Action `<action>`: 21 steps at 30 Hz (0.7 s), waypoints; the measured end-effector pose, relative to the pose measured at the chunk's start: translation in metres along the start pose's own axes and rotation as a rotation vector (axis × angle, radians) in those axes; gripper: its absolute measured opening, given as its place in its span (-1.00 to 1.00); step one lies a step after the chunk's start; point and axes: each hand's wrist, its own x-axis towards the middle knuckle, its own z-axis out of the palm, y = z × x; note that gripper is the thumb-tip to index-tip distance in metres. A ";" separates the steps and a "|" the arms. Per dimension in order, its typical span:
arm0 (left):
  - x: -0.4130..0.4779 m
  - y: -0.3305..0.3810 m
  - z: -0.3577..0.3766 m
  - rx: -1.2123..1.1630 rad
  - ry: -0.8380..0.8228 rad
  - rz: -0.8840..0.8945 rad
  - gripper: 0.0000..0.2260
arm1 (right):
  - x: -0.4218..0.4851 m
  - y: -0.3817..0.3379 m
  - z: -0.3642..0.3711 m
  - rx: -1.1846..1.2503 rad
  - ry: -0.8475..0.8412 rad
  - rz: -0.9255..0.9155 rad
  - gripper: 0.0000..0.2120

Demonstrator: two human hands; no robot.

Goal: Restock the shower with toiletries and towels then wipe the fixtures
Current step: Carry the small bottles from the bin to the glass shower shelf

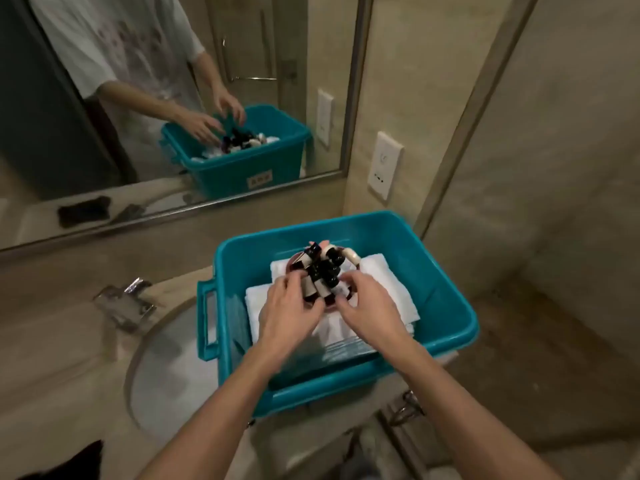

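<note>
While the left hand [291, 308] curls over the bottles [323, 268] and the right hand [372, 308] curls at the rim of their dish [293, 262], the dish rests on the towels [381, 282] inside the bin [450, 306] on the counter [52, 358], right of the sink [166, 375]. Lifting by the dish itself, level and slow, should keep the crowded bottles upright. One bin, one dish, at least two towel stacks; about six dark caps show, others are hidden.
</note>
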 end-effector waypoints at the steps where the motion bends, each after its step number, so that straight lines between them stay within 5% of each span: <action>1: 0.004 -0.001 0.002 -0.009 0.048 -0.004 -0.56 | 0.008 0.002 0.002 -0.022 0.015 0.002 -0.69; 6: 0.019 -0.002 0.011 -0.146 0.208 -0.127 -0.69 | 0.029 0.004 0.015 -0.144 0.003 -0.003 -0.66; 14: 0.040 -0.008 0.010 -0.221 0.102 -0.309 -0.76 | 0.037 0.009 0.032 -0.255 0.089 -0.104 -0.70; 21: 0.033 -0.008 -0.011 -0.375 0.115 -0.200 -0.77 | 0.023 -0.001 0.012 0.129 0.131 0.006 -0.72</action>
